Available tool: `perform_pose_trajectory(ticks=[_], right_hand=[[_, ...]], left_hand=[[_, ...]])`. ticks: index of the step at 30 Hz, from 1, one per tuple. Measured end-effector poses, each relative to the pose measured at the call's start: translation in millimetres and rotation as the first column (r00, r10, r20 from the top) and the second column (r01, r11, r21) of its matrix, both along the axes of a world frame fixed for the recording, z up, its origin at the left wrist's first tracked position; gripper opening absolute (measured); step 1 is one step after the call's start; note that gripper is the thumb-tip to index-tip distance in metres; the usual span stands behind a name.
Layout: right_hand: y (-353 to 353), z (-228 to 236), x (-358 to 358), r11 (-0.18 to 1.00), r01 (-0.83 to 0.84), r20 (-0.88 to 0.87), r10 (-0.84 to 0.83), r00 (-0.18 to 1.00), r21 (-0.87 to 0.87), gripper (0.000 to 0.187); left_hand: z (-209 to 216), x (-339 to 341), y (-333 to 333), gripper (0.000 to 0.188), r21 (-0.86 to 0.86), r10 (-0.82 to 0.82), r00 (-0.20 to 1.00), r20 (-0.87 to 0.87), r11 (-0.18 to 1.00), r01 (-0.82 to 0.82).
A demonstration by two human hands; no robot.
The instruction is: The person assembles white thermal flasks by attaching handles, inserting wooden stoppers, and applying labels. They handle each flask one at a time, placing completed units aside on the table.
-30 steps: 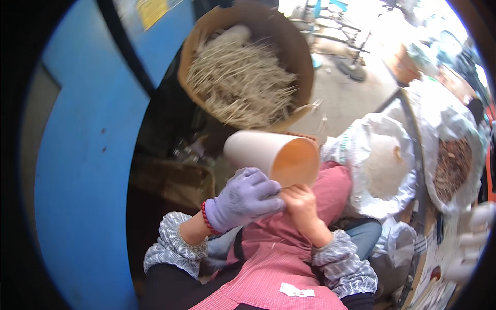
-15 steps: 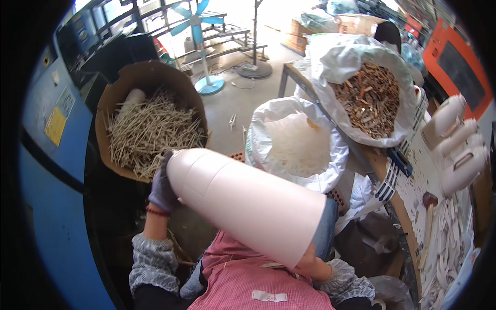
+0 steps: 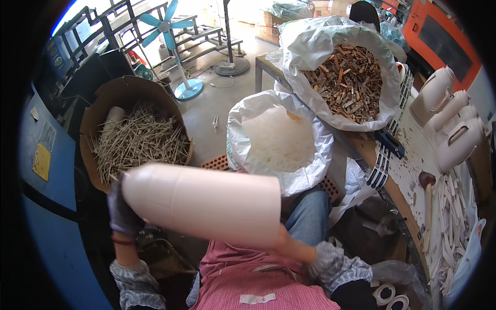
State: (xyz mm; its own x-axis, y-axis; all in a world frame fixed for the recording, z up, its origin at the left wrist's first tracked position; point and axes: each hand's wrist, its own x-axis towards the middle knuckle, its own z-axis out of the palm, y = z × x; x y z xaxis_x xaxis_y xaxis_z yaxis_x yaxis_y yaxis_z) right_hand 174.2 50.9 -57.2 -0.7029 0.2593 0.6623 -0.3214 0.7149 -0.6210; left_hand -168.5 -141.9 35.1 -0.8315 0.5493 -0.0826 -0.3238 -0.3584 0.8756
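Note:
A pale pink plastic jug shell (image 3: 206, 201) lies sideways across my lap area, its domed end to the left and its wide straight-cut end to the right. My left hand (image 3: 123, 209), in a grey glove, is closed around the domed end; the shell hides some of its fingers. At the wide end, my bare right hand (image 3: 288, 245) holds the lower edge, and its fingers are mostly behind or inside the shell. Slight blur softens the shell and both hands.
A cardboard drum (image 3: 93, 139) of thin plastic sprues stands left, beside a blue machine (image 3: 49, 217). White sacks hold translucent pieces (image 3: 279, 139) and brown scraps (image 3: 346, 82). On the right bench are jugs (image 3: 460, 144), a mallet (image 3: 427, 206) and pale strips (image 3: 449, 232). A fan (image 3: 188, 89) stands behind.
The shell has swung closer to level and shifted left, with both hands still on it. My left hand has moved left and down. The whole view has also shifted slightly.

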Motion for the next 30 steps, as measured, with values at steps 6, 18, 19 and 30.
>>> perform_pose_trajectory(ticks=[6, 18, 19, 30], right_hand=[[173, -116, -68, 0.795, 0.603, 0.446, -0.518, 0.73, -0.064, 0.027], [252, -173, -54, 0.44, 0.69, 0.672, -0.227, 0.705, -0.575, 0.021], [243, -146, -43, 0.401, 0.596, 0.573, -0.192, 0.797, -0.695, 0.019], [125, 119, 98, 0.773, 0.058, -0.162, -0.206, 0.965, -0.632, 0.015]], left_hand=[[128, -41, 29, 0.059, 0.029, 0.129, 0.112, -0.985, 0.772, -0.635], [160, 28, 104, 0.041, 0.182, 0.123, -0.443, -0.888, 0.979, -0.093], [157, 47, 114, 0.037, 0.092, 0.097, -0.387, -0.917, 0.995, 0.031], [17, 204, 235, 0.044, -0.201, -0.186, -0.078, -0.979, 0.871, 0.449]])
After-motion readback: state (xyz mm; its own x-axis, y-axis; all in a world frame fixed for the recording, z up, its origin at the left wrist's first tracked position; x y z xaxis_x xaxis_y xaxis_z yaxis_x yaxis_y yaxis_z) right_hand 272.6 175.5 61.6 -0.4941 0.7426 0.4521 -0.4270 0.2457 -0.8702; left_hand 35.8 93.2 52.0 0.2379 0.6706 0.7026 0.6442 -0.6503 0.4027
